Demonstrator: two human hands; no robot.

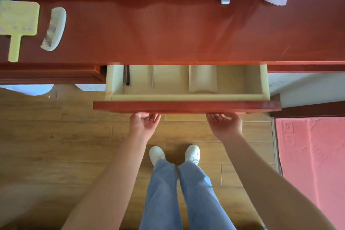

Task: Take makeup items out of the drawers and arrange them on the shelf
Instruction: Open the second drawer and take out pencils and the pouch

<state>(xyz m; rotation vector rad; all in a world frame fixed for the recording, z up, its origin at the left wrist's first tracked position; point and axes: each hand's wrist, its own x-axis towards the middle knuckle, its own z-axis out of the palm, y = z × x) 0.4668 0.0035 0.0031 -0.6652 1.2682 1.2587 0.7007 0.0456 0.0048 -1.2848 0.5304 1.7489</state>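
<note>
Wooden drawer front [186, 107], rigid, is gripped underneath by left hand [144, 121] and right hand [225, 123]; dark stick [127, 75] beyond looks light, pinch midway.

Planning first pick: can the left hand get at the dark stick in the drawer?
Probably yes: the dark stick lies uncovered in the open drawer; the left hand only has to let go of the drawer front.

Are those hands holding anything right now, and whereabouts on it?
The left hand and right hand both hold the open drawer, fingers hooked under the bottom edge of its red front panel; the fingertips are hidden beneath.
</note>
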